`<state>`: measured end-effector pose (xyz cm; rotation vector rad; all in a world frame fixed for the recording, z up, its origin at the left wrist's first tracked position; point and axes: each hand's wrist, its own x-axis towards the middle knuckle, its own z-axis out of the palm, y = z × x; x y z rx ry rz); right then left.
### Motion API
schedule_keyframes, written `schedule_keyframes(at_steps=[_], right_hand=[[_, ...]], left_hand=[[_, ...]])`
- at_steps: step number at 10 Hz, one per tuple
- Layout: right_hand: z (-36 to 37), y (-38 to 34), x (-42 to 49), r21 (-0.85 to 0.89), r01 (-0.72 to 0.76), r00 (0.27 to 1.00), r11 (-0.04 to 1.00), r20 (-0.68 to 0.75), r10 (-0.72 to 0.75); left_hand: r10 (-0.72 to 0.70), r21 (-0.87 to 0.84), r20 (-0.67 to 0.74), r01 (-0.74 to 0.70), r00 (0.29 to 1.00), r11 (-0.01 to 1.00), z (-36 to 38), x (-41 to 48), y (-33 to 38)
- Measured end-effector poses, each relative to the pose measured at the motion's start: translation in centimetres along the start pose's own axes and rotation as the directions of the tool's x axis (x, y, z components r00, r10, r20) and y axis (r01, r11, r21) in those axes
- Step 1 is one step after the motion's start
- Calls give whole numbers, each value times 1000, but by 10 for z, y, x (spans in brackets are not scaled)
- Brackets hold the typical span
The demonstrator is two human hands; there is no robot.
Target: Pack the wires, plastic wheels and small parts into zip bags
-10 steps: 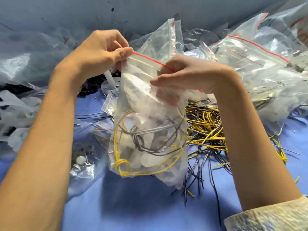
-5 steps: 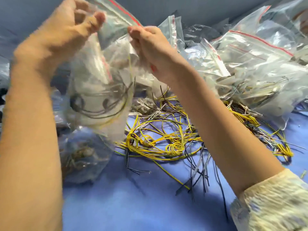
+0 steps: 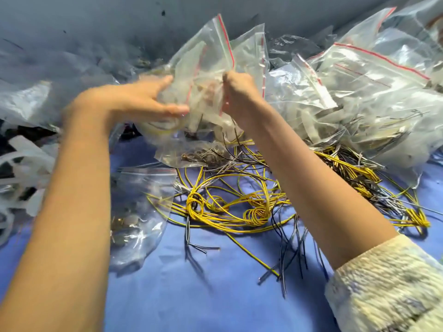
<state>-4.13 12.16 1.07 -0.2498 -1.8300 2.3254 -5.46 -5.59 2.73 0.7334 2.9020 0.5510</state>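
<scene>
A clear zip bag with a red seal line, holding wires and pale plastic parts, hangs between both hands at the back centre. My left hand grips its left side, thumb below and fingers above, blurred by motion. My right hand pinches the bag's right side in a closed fist. Loose yellow and black wires lie coiled on the blue cloth below the hands. A small bag of metal and white parts lies under my left forearm.
A heap of filled zip bags rises at the back right. Another bag of small metal rings lies just under the held bag. White plastic pieces and more bags crowd the left edge. A grey wall stands behind.
Both hands swung the filled bag up and to the left, then brought it down and farther back towards the heap. The wires under it came into view.
</scene>
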Motion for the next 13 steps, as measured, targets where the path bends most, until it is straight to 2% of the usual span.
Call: schedule_keyframes(at_steps=[1, 2, 3, 4, 5, 6, 7, 10, 11, 12, 13], right_hand=[[-11, 4, 6, -200, 28, 997, 979, -59, -40], [-7, -1, 2, -703, 235, 942, 671, -5, -336], [3, -2, -8, -838, 470, 754, 277, 218, -620], [6, 6, 0, -891, 453, 782, -37, 417, -464], [-7, 22, 16, -916, 401, 891, 1, 390, -231], [-19, 32, 32, -908, 397, 907, 133, 366, -209], [-25, 36, 47, -900, 395, 916, 184, 371, -151], [-23, 33, 38, -921, 363, 931, 143, 353, -93], [-21, 13, 23, -930, 366, 931, 39, 366, 5], [-25, -9, 11, -925, 377, 926, -52, 376, 29], [-31, -27, -11, -910, 406, 911, 84, 395, -116]], left_hand=[[-21, 75, 56, 17, 998, 997, 13, 9, -3], [-10, 116, 5, 9, 1000, 993, 16, 15, -4], [-14, 175, 25, 10, 1000, 985, 24, 22, -7], [-39, 212, 25, 33, 999, 977, 39, 29, -6], [-84, 152, -39, 89, 996, 984, 54, 33, -9], [-77, 76, -116, 86, 990, 993, 59, 39, -15], [-90, 93, -140, 104, 986, 990, 61, 45, -18], [-83, 91, -131, 96, 988, 991, 62, 46, -21], [-54, 61, -84, 60, 995, 996, 50, 37, -17], [20, -3, 1, -20, 1000, 1000, 32, 23, -14], [20, 42, 11, -20, 1000, 999, 15, 6, -1]])
